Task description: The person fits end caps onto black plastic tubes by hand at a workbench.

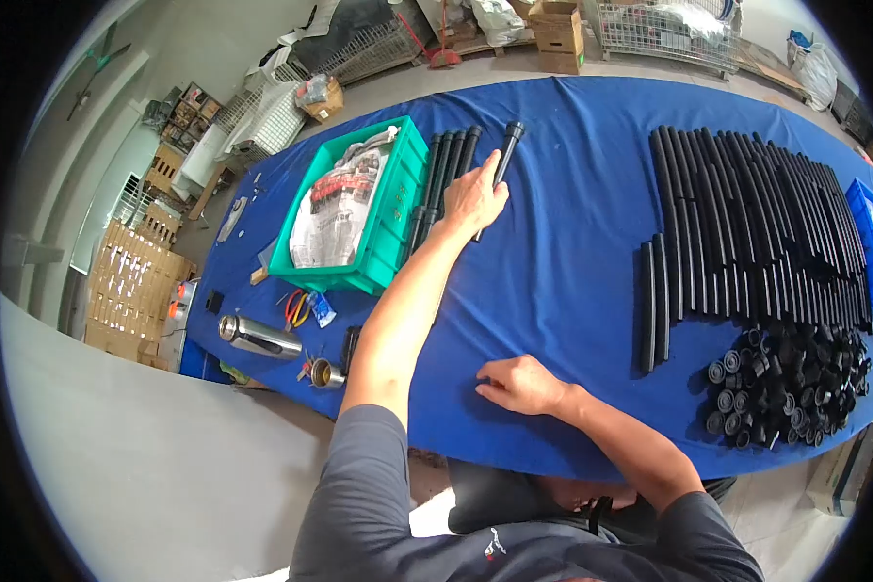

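Observation:
My left hand (475,197) reaches out across the table with its fingers round a black tube (506,160) that has a wider cap at its far end. The tube lies along the blue cloth, its near end showing below the hand. Just left of it, more black capped tubes (446,160) lie side by side against a green crate (390,233). Nearer to me, my right hand (524,385) rests on the cloth, loosely curled, thumb and forefinger apart, and nothing shows in it.
Rows of black tubes (747,213) cover the right side, with a heap of black caps (786,388) below them. A blue bin (868,218) stands at the right edge. A steel flask (260,337), a metal cup (327,373) and scissors (298,308) lie at the left.

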Motion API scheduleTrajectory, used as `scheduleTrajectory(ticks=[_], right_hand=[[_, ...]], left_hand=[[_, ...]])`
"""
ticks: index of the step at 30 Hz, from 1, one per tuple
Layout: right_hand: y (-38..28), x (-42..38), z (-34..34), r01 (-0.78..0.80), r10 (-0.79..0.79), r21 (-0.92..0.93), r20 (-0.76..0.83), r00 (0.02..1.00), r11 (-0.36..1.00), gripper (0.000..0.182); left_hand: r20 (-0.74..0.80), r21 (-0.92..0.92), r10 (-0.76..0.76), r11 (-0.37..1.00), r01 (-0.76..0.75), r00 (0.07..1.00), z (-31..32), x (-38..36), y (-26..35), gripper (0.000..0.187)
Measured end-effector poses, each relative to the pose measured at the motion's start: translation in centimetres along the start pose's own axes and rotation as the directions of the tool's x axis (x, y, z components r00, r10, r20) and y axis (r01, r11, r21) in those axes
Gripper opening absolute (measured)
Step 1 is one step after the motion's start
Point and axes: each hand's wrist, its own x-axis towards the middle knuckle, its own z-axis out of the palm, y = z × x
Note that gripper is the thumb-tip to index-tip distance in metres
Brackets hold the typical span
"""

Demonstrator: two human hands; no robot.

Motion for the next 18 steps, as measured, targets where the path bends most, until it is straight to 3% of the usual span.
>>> scheduleTrajectory(ticks=[2,4,6,8,10,18], right_hand=[[0.4,0.5,-0.6,-0.072,0.075,0.099,-0.024,0.997,0.992,0.025],[0.5,0.2,-1.1,-0.091,0.094,0.124,-0.016,0.995,0.988,0.025],[1.1,0.3,-1.1,0.025,-0.021,0.108,-0.038,0.999,0.994,0.024],[1.0,0.3,-1.5,-0.027,0.028,0.117,-0.006,1.0,0.993,0.023],[1.4,0.4,-1.1,0.079,-0.073,0.086,-0.072,0.995,0.993,0.023],[1.6,0.4,-1.1,0.003,-0.002,0.111,-0.014,1.0,0.994,0.023]], left_hand=[[-0.034,0.031,0.001,1.0,0.0,0.999,2.1,2.4,-1.6,0.062],[0.035,0.09,-0.076,0.993,0.073,0.996,2.9,4.8,-2.1,0.061],[-0.028,0.134,-0.033,0.99,0.037,0.999,4.4,6.8,-2.8,0.043],[-0.019,0.189,-0.047,0.981,0.05,0.999,5.3,8.1,-3.5,0.037],[0.014,0.253,-0.09,0.964,0.083,0.996,6.8,9.4,-4.4,0.034],[-0.02,0.333,-0.148,0.932,0.146,0.989,9.5,10.2,-6.0,0.033]])
